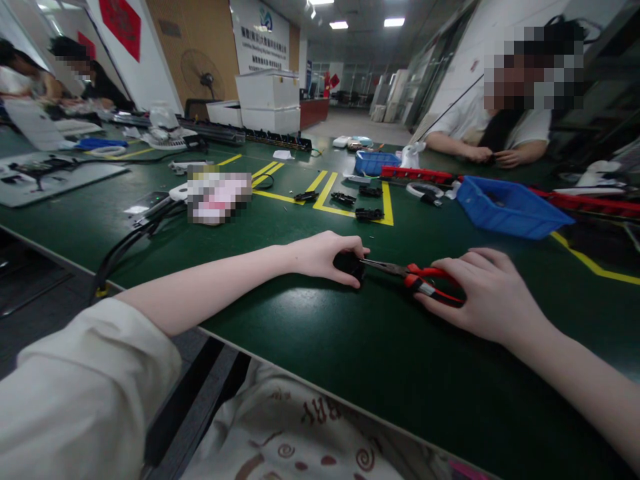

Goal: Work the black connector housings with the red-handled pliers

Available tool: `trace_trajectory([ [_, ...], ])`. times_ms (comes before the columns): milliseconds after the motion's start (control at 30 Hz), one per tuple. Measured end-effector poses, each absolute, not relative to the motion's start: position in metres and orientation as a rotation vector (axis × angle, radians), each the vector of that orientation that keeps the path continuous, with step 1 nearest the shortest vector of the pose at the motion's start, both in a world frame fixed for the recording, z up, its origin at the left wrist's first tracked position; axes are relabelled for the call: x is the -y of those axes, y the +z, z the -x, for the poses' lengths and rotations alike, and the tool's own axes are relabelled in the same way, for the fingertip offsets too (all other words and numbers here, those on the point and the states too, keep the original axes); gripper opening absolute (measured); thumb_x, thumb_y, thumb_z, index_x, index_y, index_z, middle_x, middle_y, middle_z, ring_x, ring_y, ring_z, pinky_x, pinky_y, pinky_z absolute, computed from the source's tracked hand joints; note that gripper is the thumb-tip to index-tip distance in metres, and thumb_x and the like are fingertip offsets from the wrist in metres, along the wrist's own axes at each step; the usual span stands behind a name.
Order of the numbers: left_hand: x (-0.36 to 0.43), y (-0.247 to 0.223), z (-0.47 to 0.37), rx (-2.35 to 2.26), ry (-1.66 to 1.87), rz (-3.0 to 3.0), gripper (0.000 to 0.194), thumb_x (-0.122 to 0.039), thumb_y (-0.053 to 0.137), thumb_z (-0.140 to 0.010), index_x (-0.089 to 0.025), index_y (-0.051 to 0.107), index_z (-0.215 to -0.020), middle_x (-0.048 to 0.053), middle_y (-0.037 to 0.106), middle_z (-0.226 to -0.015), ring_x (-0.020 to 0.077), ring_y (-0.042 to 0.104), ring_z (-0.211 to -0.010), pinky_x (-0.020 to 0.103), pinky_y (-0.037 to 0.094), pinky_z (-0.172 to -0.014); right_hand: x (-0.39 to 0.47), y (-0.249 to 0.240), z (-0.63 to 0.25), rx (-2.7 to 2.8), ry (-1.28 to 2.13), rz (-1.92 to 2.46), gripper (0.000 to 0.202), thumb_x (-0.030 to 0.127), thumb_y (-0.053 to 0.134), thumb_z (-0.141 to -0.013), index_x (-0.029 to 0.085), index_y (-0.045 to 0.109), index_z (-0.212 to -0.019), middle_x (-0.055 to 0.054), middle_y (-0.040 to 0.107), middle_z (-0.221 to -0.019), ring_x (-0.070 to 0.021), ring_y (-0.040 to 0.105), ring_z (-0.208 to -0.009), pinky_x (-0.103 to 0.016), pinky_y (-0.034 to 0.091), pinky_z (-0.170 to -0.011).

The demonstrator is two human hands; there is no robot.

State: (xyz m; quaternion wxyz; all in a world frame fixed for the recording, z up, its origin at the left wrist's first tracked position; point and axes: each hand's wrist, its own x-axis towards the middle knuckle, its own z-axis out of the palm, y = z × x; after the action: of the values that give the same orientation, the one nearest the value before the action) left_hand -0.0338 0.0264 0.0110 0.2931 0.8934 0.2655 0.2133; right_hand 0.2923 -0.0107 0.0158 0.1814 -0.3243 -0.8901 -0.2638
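My left hand holds a small black part between thumb and fingers, just above the green table. In my right hand are long-nosed pliers with red and black handles, my fingers wrapped round them. The tips of the pliers point left and meet the right side of the black part; whether they grip it cannot be made out. Beyond my hands, several similar black parts lie in and beside a yellow taped outline.
A blue tray stands at the right, with a smaller blue bin farther back. A pink-and-white object and black cables lie at the left. Across the table sits a person, hands on the table.
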Motion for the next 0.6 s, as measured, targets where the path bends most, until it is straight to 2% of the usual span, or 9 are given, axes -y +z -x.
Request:
trace_trajectory([
  [300, -0.0265, 0.0105, 0.0336, -0.691, 0.574, -2.377, 0.042, -0.036, 0.087, -0.078, -0.020, 0.059, -0.104, 0.014, 0.067, -0.142, 0.0292, 0.066, -0.132, 0.045, 0.052, -0.111, 0.0100, 0.0160, -0.2915, 2.559, -0.315, 1.200, 0.052, 0.072, 0.052, -0.089, 0.022, 0.068, -0.093, -0.007, 0.066, -0.075, -0.0254, 0.060, -0.071, -0.048, 0.048, -0.079],
  [600, -0.0264, 0.0120, 0.0349, -0.678, 0.566, -2.410, 0.042, -0.038, 0.086, -0.079, -0.020, 0.058, -0.105, 0.015, 0.067, -0.143, 0.0290, 0.066, -0.132, 0.046, 0.052, -0.110, 0.0079, 0.0128, -0.2947, 2.541, -0.149, 1.270, 0.050, 0.072, 0.056, -0.087, 0.024, 0.069, -0.093, -0.006, 0.064, -0.074, -0.0247, 0.059, -0.070, -0.047, 0.049, -0.074],
])
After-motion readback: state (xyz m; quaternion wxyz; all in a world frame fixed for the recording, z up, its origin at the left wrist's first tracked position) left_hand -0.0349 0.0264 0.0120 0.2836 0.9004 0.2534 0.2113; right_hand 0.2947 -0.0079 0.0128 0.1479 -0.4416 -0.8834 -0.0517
